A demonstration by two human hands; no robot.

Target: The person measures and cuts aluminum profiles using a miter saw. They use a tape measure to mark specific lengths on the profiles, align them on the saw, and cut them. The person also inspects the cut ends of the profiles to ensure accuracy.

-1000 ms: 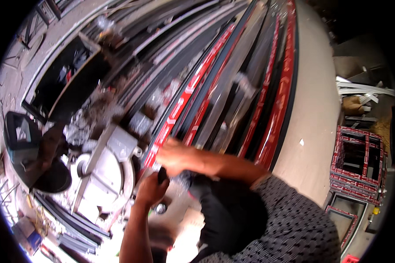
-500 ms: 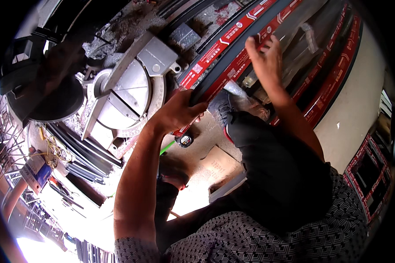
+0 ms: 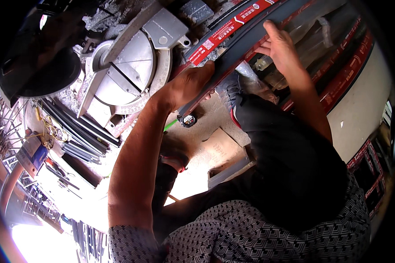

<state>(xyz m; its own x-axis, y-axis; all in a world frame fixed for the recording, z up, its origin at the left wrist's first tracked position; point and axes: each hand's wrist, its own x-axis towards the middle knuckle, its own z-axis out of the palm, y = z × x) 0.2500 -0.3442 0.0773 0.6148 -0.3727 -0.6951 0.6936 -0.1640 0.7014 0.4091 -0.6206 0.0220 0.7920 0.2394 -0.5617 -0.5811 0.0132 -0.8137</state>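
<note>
A long dark grey metal profile [image 3: 238,53] with red film along its side slants up from the middle of the picture to the top right. My left hand [image 3: 189,85] is closed around its near end, the thumb lying on top and the fingers mostly hidden beneath. Farther along, my right hand [image 3: 281,47] grips the same profile, with thumb on the upper face and fingers at the lower edge. Left of my left hand is the round metal table of a mitre saw [image 3: 129,79]. Below the profile's near end a black tape measure [image 3: 188,120] lies on the floor.
Another red-filmed profile [image 3: 232,27] lies beyond the held one. More red-filmed profiles [image 3: 344,83] lie at right beside a pale board [image 3: 360,111]. Cardboard [image 3: 224,147] is on the floor near my legs. Dark strips [image 3: 81,138] and a hammer-like tool [image 3: 28,153] lie left.
The held profile has rolled, so its dark grey face shows more and its red film less. My right thumb now rests on it, where before the fingers were loosely curled.
</note>
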